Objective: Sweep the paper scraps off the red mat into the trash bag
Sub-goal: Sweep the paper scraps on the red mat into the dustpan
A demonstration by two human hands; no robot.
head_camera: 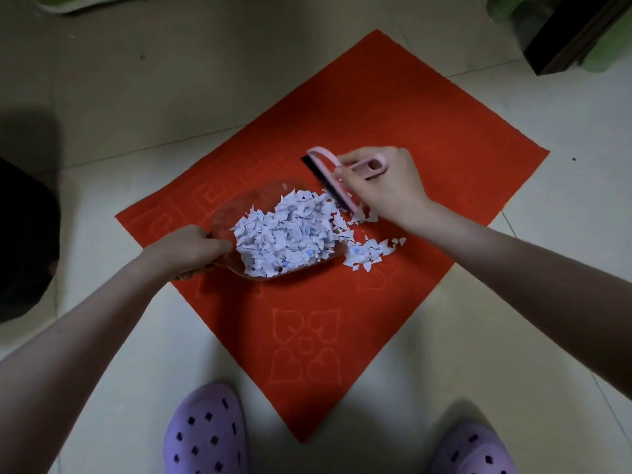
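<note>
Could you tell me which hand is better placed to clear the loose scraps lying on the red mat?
Right: the right hand holds the pink brush just beside the loose scraps, while the left hand holds the clear dustpan.

One red mat [342,319], one clear dustpan [239,203], one pink hand brush [325,159], one black bag [24,241]; two hands, left hand [191,249] and right hand [386,186]; two purple clogs, left clog [205,436] and right clog [475,449]; paper scraps [284,234] too many to count
</note>
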